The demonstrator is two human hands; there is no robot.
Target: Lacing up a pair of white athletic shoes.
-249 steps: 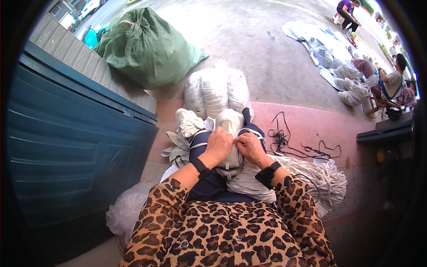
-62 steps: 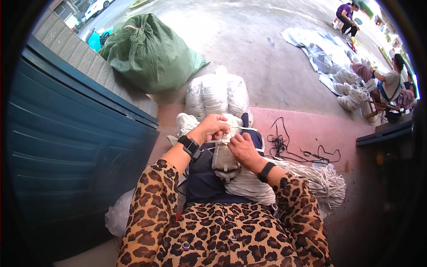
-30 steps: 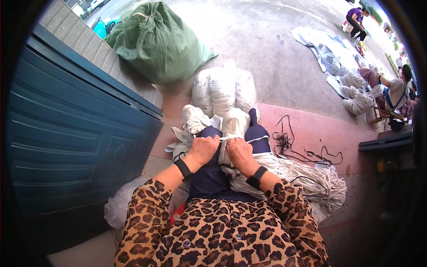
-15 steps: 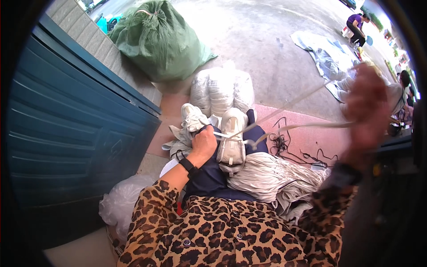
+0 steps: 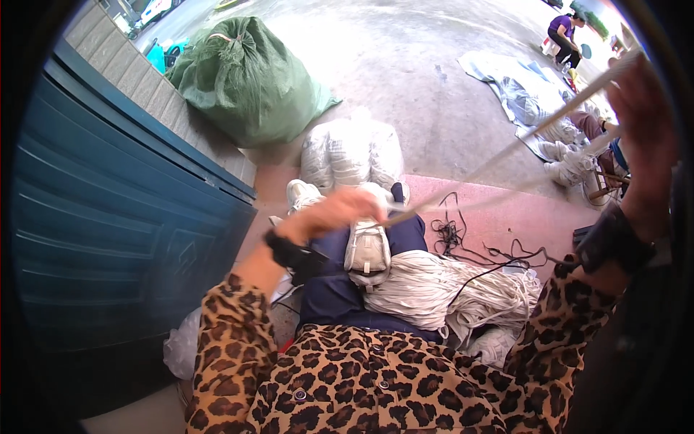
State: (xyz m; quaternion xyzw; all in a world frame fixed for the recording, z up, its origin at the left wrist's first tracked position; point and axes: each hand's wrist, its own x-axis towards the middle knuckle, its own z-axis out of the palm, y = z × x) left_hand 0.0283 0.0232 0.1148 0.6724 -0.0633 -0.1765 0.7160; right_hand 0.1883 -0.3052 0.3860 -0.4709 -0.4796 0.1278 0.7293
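A beige-white sneaker [image 5: 367,254] rests on my lap, heel toward me, its toe partly behind my left hand [image 5: 340,213]. That hand is blurred by motion, its fingers closed together at the lacing, where they seem to pinch the lace. Raised far out to the right, my right hand [image 5: 643,108] grips pale shoelaces [image 5: 499,160], two strands of which run taut down to the sneaker. A second light sneaker [image 5: 302,194] lies left of it, partly covered by my left hand. Beside the lap sneaker, a thick bundle of off-white laces [image 5: 426,289] spreads over my right thigh.
Clear plastic bags of white goods [image 5: 350,155] stand beyond my knees, with a large green sack [image 5: 249,87] farther off. Black cords [image 5: 450,235] lie at right. A blue door [image 5: 123,224] borders the left. Bagged goods lie on a sheet [image 5: 517,87]; a person [image 5: 564,36] sits beyond.
My right hand has swung farther out to the right and up, pulling the laces along. My left hand has shifted right, over the front of the lap sneaker. The view has shifted slightly.
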